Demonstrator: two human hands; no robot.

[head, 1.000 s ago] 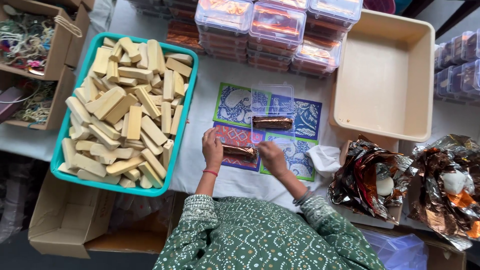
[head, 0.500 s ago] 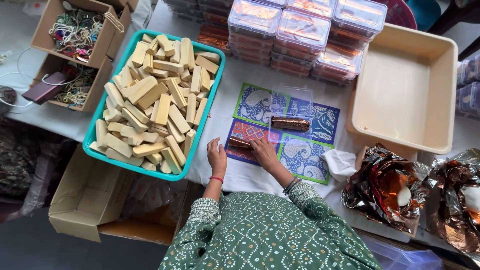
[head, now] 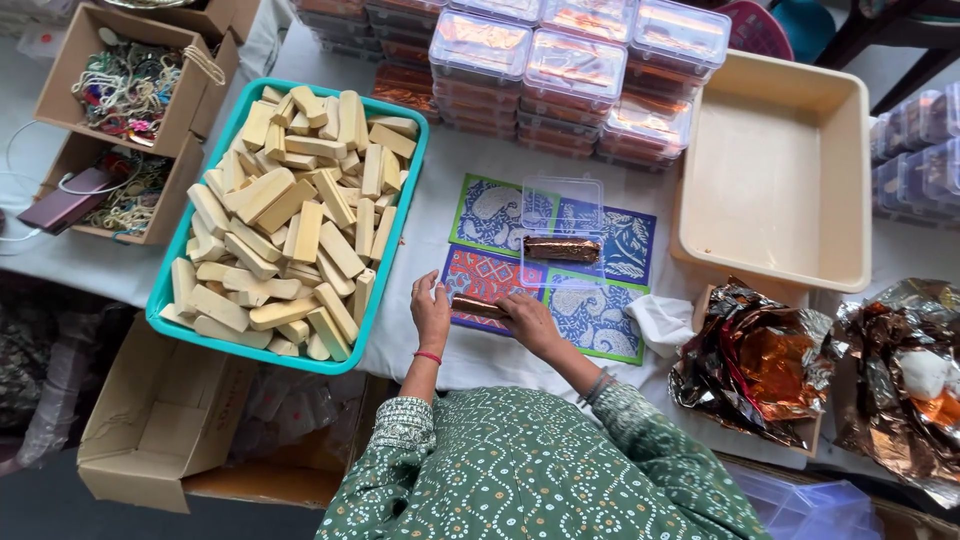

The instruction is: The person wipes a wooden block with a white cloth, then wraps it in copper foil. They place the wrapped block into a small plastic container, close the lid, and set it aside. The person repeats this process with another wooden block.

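Item in hand: a copper-foil bar [head: 478, 306], laid flat on the patterned mats [head: 600, 315] and gripped at both ends.

Left hand [head: 431, 312]: placed at the bar's left end, fingers curled and pressed together against the foil.

Right hand [head: 527, 318]: set on the bar's right end, fingertips bunched and pinching the foil down; whether the end fold is closed cannot be told.

Handling note, given as a judgement: the wrap is best finished with the bar kept flat on the mat, each end fold pressed tight and even, and the thin foil smoothed rather than dragged, since it is likely to tear or crease.

Just beyond the right hand: a clear plastic box [head: 562, 235], lid open, with a second foil-wrapped bar [head: 561, 249] laid inside.

Beside the right hand, outward: a white cloth [head: 660, 320], then crumpled copper foil sheets [head: 755, 365].

Outward of the left hand: a teal tray [head: 392, 250] heaped with pale unwrapped bars [head: 280, 220].

Farther beyond both hands: stacked clear boxes [head: 575, 70] already filled, and a cream tub [head: 770, 160] on the white tabletop [head: 430, 160].

Far beyond the left hand: cardboard boxes [head: 130, 90] of tangled cords.
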